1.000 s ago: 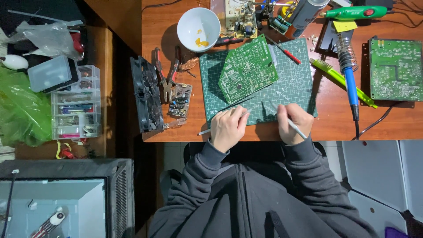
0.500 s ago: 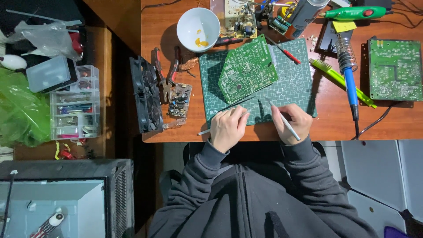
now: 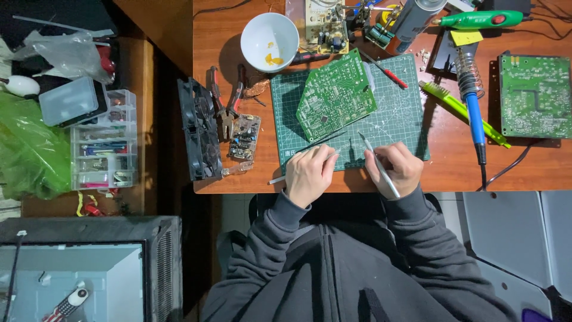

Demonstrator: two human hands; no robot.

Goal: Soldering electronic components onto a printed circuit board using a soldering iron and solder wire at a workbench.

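A green circuit board lies tilted on a green cutting mat on the wooden desk. My left hand rests at the mat's near edge, closed on a thin dark probe that points toward the board. My right hand holds silver tweezers, their tips up over the mat just below the board. Neither tool touches the board.
A white bowl, red-handled pliers, a small circuit board and a black fan lie to the left. A blue soldering iron, a green brush and another green board sit to the right. Parts drawers stand far left.
My right hand has turned the tweezers so the tips now point up toward the board instead of out to the right. My left hand has stayed put.
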